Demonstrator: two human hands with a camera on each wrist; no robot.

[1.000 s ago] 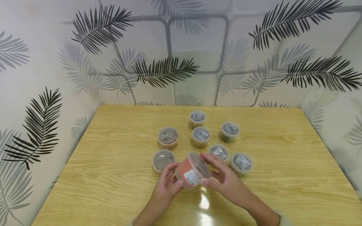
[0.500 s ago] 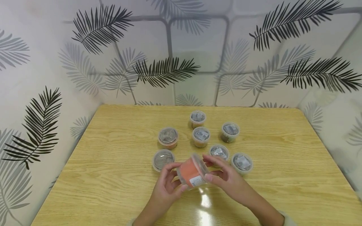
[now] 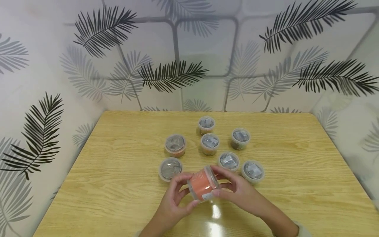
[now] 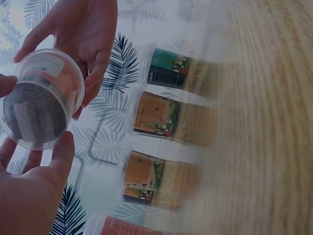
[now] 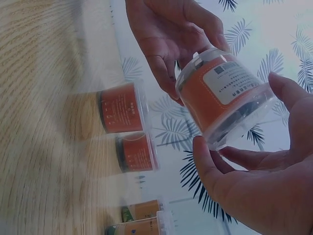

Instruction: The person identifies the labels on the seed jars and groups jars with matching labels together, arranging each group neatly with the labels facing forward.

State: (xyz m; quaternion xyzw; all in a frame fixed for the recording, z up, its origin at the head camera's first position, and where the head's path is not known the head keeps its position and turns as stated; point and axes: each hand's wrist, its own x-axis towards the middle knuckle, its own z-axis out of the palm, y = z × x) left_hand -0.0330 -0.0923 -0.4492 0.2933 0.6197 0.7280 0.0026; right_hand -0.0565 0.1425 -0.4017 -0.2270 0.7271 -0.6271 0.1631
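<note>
A clear plastic tub (image 3: 202,185) with an orange paper band is held tilted on its side over the table, lid end toward the right. My left hand (image 3: 173,205) grips the base end between thumb and fingers. At the other end my right hand (image 3: 241,191) holds the lid rim, thumb in front and fingers behind. Printed text and a white label (image 5: 230,82) show on the band in the right wrist view. Through the clear base, dark contents (image 4: 34,111) with a paler piece among them are visible in the left wrist view.
Two wide lidded tubs (image 3: 170,168) stand just beyond my left hand. Several smaller lidded tubs (image 3: 240,138) are spread behind and right of the held one, the nearest (image 3: 253,171) close to my right hand. The wooden table (image 3: 112,184) meets a leaf-patterned backdrop (image 3: 204,46).
The tub has been turned in my hands: its white label has rolled down toward the underside and printed text has come up. The lid faces more to the right. The other tubs have not moved.
</note>
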